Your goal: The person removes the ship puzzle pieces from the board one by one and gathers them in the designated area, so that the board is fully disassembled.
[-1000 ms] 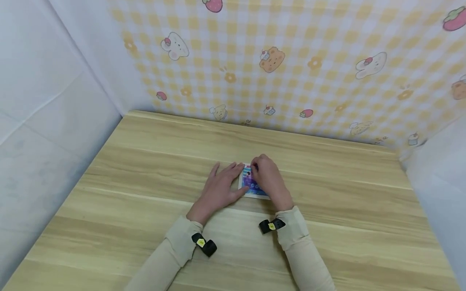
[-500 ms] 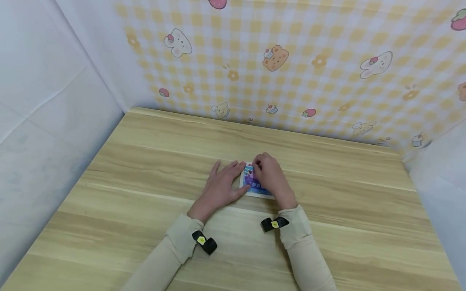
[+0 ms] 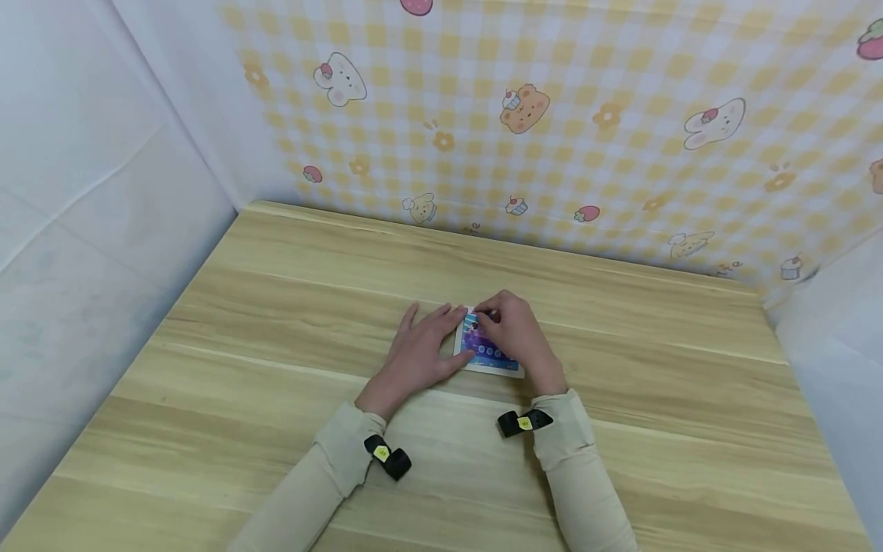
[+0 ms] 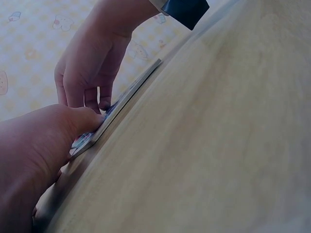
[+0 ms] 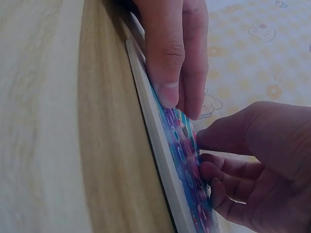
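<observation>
A small flat picture board (image 3: 488,355) lies on the table, blue and purple with a pale border. My left hand (image 3: 417,353) rests at its left side with fingers extended. In the right wrist view, that hand's thumb (image 5: 168,92) presses on the board's printed face (image 5: 187,160). Over the board's upper right part is my right hand (image 3: 519,331), its thumb and fingers bent down to the picture. Seen from the left wrist, the right fingertips (image 4: 103,104) meet the face of the board. Whether they pinch something small there is hidden.
Wood-grain tabletop (image 3: 276,368) surrounds the board on all sides. A yellow checked cloth (image 3: 455,100) with cartoon animals hangs along the back edge. White sheeting (image 3: 103,230) stands at the left and right. Black bands (image 3: 388,458) sit on both wrists.
The right hand shifts slightly right, uncovering the board's lower right corner, and its thumb and index finger look a little more spread. The left hand stays put. The head view tilts slightly.
</observation>
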Demonstrator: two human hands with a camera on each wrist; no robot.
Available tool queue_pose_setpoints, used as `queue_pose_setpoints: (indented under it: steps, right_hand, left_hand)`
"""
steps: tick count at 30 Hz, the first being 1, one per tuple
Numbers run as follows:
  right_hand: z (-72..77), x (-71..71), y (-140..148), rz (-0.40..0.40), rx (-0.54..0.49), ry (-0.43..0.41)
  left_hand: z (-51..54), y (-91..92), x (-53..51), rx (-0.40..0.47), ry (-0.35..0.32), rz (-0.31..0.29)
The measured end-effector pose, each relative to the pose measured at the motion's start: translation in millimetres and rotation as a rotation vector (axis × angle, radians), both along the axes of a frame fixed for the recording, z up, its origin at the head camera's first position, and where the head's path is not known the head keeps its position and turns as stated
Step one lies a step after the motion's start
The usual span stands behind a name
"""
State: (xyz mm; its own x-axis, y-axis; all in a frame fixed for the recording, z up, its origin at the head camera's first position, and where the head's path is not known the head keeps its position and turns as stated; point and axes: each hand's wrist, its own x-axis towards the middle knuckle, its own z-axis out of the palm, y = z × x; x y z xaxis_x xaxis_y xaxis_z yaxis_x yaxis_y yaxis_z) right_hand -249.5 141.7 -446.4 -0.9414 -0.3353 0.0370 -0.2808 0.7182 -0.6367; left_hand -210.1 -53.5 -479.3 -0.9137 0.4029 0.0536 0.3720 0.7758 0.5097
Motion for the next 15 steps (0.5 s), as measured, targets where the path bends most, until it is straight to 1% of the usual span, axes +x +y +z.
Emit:
queue_pose_setpoints:
  steps: [3, 7, 15]
  right_hand:
    - [-1.1, 0.4, -0.1, -0.011, -0.02, -0.015]
    - [-2.4, 1.2, -0.9, -0.046, -0.053, -0.052]
    - [-1.0, -0.1, -2.0, -0.087, -0.084, -0.135]
  left_hand:
    - [-0.1, 0.1, 0.6, 0.0, 0.01, 0.001]
    - [0.5, 0.5, 1.4, -0.006, 0.015, 0.0]
    - [0.0, 0.5, 0.3, -0.021, 0.005, 0.005]
